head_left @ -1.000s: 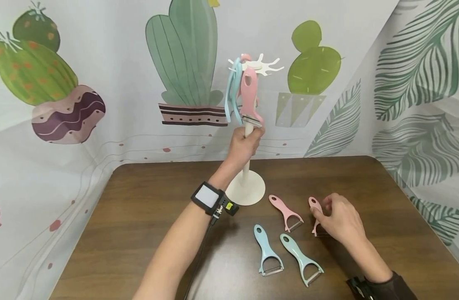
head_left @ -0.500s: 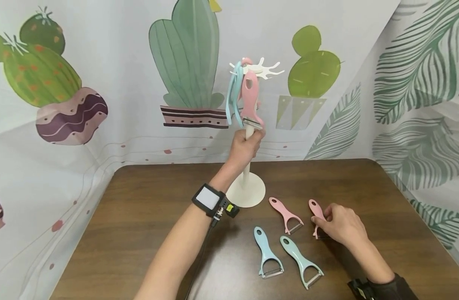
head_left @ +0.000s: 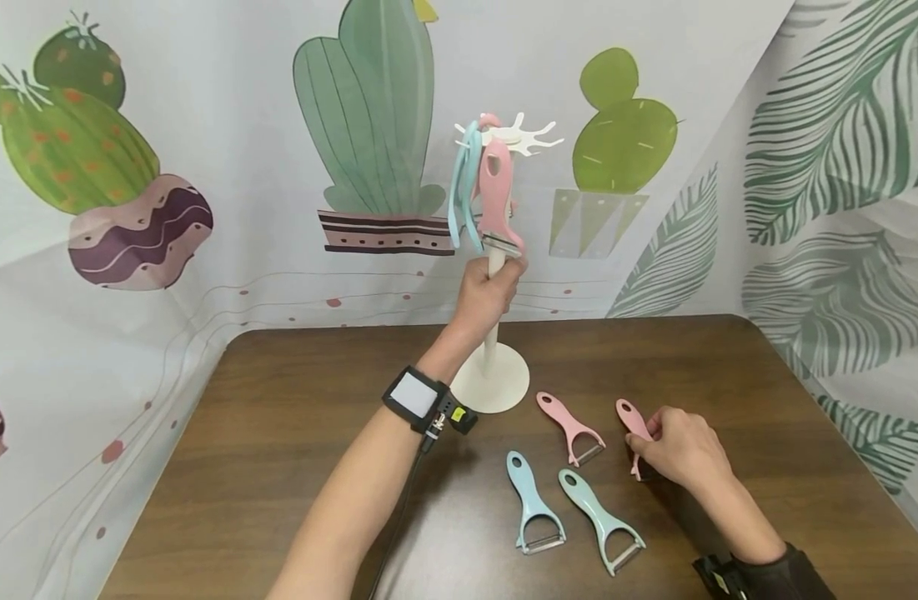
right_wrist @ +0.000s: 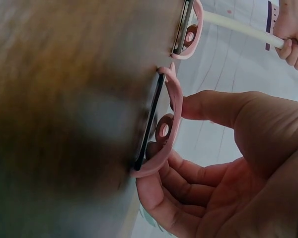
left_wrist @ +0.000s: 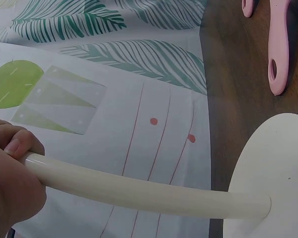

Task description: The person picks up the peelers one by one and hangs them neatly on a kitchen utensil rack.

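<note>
My left hand [head_left: 489,292] grips the pole of a cream-white stand [head_left: 492,379] below its branched top. In the left wrist view, the fingers wrap the pole [left_wrist: 139,188]. Pink and light-blue peelers hang from the stand, among them a pink peeler [head_left: 496,187] in front and a blue peeler [head_left: 469,179] at its left. On the right, my right hand [head_left: 687,446] pinches a pink peeler [head_left: 633,417] lying on the table. The right wrist view puts the thumb on one side of that peeler's frame [right_wrist: 176,114] and fingers on the other. Its blade end is partly hidden in the head view.
Between the hands, a second pink peeler [head_left: 567,423], a blue peeler [head_left: 532,500] and a green peeler [head_left: 597,512] lie on the brown table [head_left: 278,467]. Bare hooks [head_left: 537,137] stick out on the stand's right side. A printed cloth [head_left: 241,167] hangs behind.
My right hand has come down onto the pink peeler, and its thumb and fingers have closed on it. The peeler has turned slightly. My left hand keeps its grip on the stand.
</note>
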### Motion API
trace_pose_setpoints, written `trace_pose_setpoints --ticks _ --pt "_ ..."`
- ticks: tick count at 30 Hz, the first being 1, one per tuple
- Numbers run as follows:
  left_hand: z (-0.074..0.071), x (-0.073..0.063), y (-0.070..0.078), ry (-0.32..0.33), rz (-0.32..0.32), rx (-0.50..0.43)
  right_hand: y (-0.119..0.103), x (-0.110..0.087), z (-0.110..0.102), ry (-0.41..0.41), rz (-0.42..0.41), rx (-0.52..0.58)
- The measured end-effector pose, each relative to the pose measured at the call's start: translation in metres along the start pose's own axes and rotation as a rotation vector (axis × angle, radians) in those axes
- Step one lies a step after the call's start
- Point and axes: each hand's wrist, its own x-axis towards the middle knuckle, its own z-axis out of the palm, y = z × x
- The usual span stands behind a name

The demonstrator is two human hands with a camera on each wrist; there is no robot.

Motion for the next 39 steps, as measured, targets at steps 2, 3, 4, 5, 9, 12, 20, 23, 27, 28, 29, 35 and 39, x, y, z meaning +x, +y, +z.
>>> trace_pose_setpoints --ticks 2,3,4,5,9,12,20,23,27,28,29,35,39 --pt "0.0 0.0 0.001 -0.003 0.007 0.001 0.0 0.0 0.0 -0.001 -0.001 0.001" --pt "0.0 0.0 0.001 -0.003 0.01 0.002 0.0 0.001 0.0 -0.001 -0.003 0.001" --pt "0.0 0.001 0.001 -0.004 0.013 0.002 0.0 0.001 -0.001 -0.001 -0.004 0.001" --pt "0.0 0.001 0.001 -0.005 0.016 0.004 0.0 0.001 -0.001 -0.001 -0.005 0.002" --pt "0.001 0.001 0.002 0.0 0.014 -0.006 0.001 0.001 -0.002 -0.006 -0.008 0.004" --pt "0.001 0.001 0.001 0.002 0.007 -0.012 0.001 0.001 -0.003 -0.005 -0.008 0.006" --pt "0.001 0.001 -0.001 0.002 0.004 -0.013 -0.001 -0.001 -0.007 0.047 -0.008 0.018" --pt "0.001 0.001 -0.002 0.004 0.006 0.001 -0.003 -0.003 -0.007 0.061 -0.011 0.033" --pt "0.001 0.001 -0.002 0.016 0.006 0.017 -0.007 -0.004 -0.009 0.095 -0.028 0.05" --pt "0.001 0.001 -0.001 0.019 0.005 0.018 -0.008 -0.004 -0.01 0.107 -0.034 0.052" --pt "0.001 0.001 -0.002 0.02 0.004 0.019 -0.01 -0.004 -0.011 0.119 -0.042 0.052" --pt "0.002 0.0 0.0 0.035 0.01 0.039 -0.025 -0.005 -0.022 0.187 -0.091 0.049" --pt "0.002 -0.001 0.001 0.05 0.001 0.042 -0.038 -0.006 -0.033 0.218 -0.107 0.051"
